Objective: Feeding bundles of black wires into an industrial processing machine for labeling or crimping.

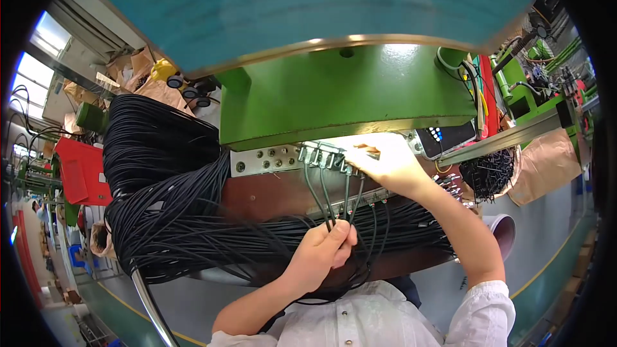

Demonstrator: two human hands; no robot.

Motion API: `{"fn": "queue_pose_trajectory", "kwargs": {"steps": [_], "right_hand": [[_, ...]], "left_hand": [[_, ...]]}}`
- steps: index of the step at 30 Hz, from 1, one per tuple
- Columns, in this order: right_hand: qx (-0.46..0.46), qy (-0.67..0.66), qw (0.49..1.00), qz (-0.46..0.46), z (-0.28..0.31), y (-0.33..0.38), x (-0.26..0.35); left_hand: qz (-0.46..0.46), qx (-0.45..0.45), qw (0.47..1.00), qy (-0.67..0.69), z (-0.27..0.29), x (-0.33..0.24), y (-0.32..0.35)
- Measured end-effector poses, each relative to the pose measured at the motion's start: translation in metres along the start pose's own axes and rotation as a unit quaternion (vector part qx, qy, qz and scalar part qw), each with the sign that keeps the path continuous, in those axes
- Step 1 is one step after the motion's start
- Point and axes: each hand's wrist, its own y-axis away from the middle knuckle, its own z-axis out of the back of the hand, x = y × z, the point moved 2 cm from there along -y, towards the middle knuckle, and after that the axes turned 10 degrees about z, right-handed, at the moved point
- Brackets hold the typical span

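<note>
My left hand (324, 250) is closed around several thin black cables (328, 199), which run up from it to a row of metal slots. The cables' upper ends sit in this metal fixture (321, 154) under the front edge of a green machine head (347, 99). At the fixture's right end, my right hand (389, 164) is brightly lit, with its fingers curled and pinched together. What lies between those fingertips is too washed out to make out. Left of the slots, a pale metal plate (267, 160) with several round holes is bolted down.
A thick bundle of black cables (160, 148) hangs at the left and spreads across the brown bench (257, 196) below my hands. A blue-green panel (321, 6) overhangs the far side. On the right are a dark control box (448, 138) and a heap of small black parts (486, 175).
</note>
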Motion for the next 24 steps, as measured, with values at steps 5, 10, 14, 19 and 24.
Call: {"fn": "queue_pose_trajectory", "kwargs": {"steps": [5, 10, 14, 19, 24], "right_hand": [[0.032, 0.082, 0.996, -0.017, 0.000, -0.006, -0.017], [0.005, 0.256, 0.957, 0.137, -0.010, 0.002, -0.040], [-0.040, 0.319, 0.933, 0.162, -0.006, 0.017, -0.005], [0.115, 0.133, 0.982, 0.069, -0.012, 0.067, 0.004], [0.012, 0.140, 0.984, 0.107, -0.008, 0.013, 0.005]], "left_hand": [[-0.412, -0.186, 0.723, -0.522, 0.025, 0.000, 0.099], [-0.573, -0.327, 0.750, -0.049, 0.161, -0.118, 0.177], [-0.305, -0.639, 0.677, -0.200, 0.205, -0.125, 0.152], [-0.044, -0.044, 0.955, -0.289, 0.087, -0.043, 0.038], [-0.001, -0.007, 0.993, -0.121, 0.001, -0.005, -0.018]]}}
